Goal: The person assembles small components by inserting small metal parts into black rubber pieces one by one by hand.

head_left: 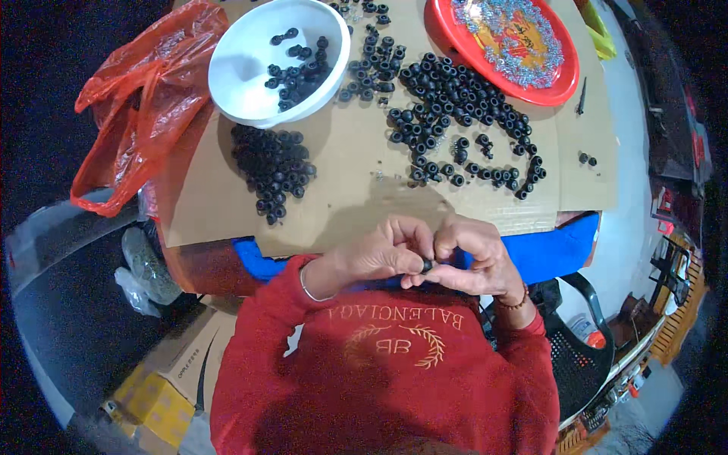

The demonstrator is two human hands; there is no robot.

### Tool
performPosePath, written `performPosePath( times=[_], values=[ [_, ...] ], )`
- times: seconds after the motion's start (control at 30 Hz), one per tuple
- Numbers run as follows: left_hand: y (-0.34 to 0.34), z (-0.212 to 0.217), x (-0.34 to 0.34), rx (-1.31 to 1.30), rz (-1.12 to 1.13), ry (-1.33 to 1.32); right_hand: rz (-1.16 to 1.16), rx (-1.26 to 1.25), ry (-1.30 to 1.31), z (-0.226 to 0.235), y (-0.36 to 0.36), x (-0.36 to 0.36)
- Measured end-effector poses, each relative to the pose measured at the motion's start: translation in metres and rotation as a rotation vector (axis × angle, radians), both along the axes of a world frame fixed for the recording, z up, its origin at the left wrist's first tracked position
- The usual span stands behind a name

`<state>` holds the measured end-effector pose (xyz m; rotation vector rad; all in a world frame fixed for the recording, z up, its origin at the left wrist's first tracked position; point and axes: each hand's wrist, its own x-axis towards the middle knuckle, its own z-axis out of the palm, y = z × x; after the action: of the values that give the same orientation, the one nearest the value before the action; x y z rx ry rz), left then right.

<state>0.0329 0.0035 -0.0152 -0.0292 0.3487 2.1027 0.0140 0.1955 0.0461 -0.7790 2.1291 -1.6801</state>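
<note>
Close to my red sweater, at the near edge of the table, both hands meet over one small black round part (427,265). My left hand (383,254) pinches it between thumb and fingertips. From the other side, the thumb and fingers of my right hand (474,258) close on the same part; whether a second tiny piece is between them is hidden. Beyond my hands, a broad scatter of black hollow parts (455,95) covers the cardboard (356,152). A denser pile of black parts (273,167) lies to the left.
A white bowl (235,83) at the far left holds several joined black pieces. At the far right, a red tray (557,91) carries many small clear pieces. A red plastic bag (152,98) hangs over the left edge. A thin dark tool (582,96) lies right of the tray.
</note>
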Motion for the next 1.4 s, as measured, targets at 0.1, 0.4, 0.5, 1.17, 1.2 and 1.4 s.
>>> performPosePath(
  times=[0.1, 0.4, 0.5, 1.17, 1.2, 1.4],
  values=[
    [-0.001, 0.002, -0.001, 0.01, -0.045, 0.009, -0.141, 0.028, 0.139, -0.008, 0.001, 0.005],
    [0.003, 0.008, -0.003, -0.1, 0.011, 0.115, -0.475, 0.542, 0.74, -0.025, -0.001, -0.004],
    [0.002, 0.002, 0.0, -0.053, 0.0, 0.125, -0.385, 0.593, 0.768, -0.031, -0.024, -0.013],
    [0.001, 0.01, -0.006, -0.127, -0.051, 0.162, -0.496, 0.556, 0.774, -0.03, -0.006, -0.005],
    [0.001, 0.01, -0.005, -0.131, -0.047, 0.163, -0.475, 0.578, 0.783, -0.03, -0.01, -0.007],
    [0.0, 0.01, -0.006, -0.111, -0.057, 0.161, -0.402, 0.699, 0.806, -0.035, -0.024, -0.023]
  ],
)
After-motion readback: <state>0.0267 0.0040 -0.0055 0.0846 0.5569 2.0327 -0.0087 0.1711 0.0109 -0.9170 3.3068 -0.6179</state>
